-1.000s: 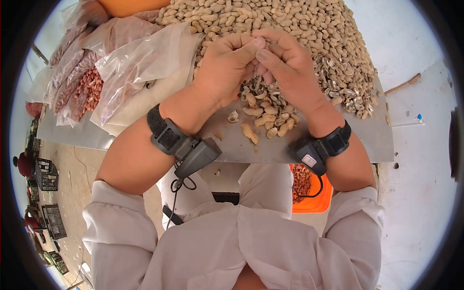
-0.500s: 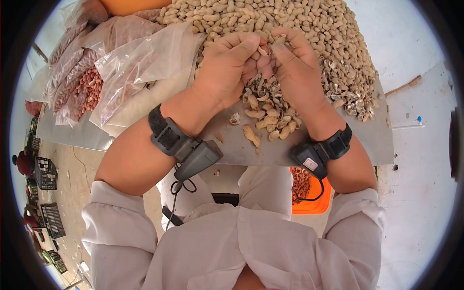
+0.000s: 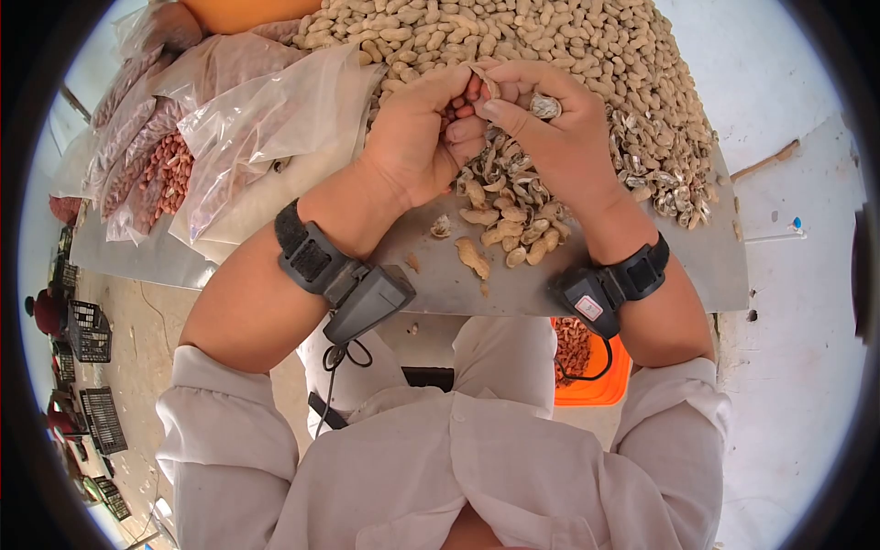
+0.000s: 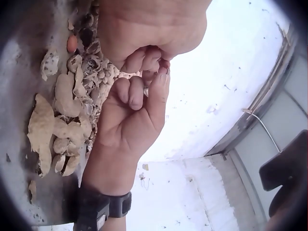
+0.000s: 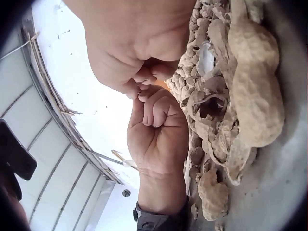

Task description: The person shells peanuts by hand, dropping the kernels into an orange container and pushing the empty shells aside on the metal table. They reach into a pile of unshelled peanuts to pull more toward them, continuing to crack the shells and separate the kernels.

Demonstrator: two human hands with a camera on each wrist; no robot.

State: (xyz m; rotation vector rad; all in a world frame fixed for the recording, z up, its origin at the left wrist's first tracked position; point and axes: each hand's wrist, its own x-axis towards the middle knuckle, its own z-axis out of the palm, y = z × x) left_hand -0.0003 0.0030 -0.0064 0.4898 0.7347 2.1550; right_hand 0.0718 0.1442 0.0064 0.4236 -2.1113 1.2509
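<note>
In the head view my left hand (image 3: 412, 133) is curled around several red peanut kernels (image 3: 461, 108) lying in its fingers. A piece of peanut shell (image 3: 488, 84) sits at the meeting fingertips, pinched between the thumb and forefinger of my right hand (image 3: 568, 133). Another pale shell half (image 3: 545, 106) is tucked in the right hand's curled fingers. Below both hands lies a small heap of cracked shells and whole peanuts (image 3: 504, 215). Both wrist views show the fingertips touching, the kernels mostly hidden behind the fingers.
A large pile of unshelled peanuts (image 3: 587, 41) covers the back of the metal table (image 3: 422, 266). Clear plastic bags (image 3: 275, 105) and bagged red kernels (image 3: 170, 170) lie on the left. An orange basin (image 3: 596, 385) with kernels stands below the table edge.
The hands first meet over a peanut, then part slightly with a shell piece in the right. Now the fingertips meet again, and the left hand has turned, showing several kernels.
</note>
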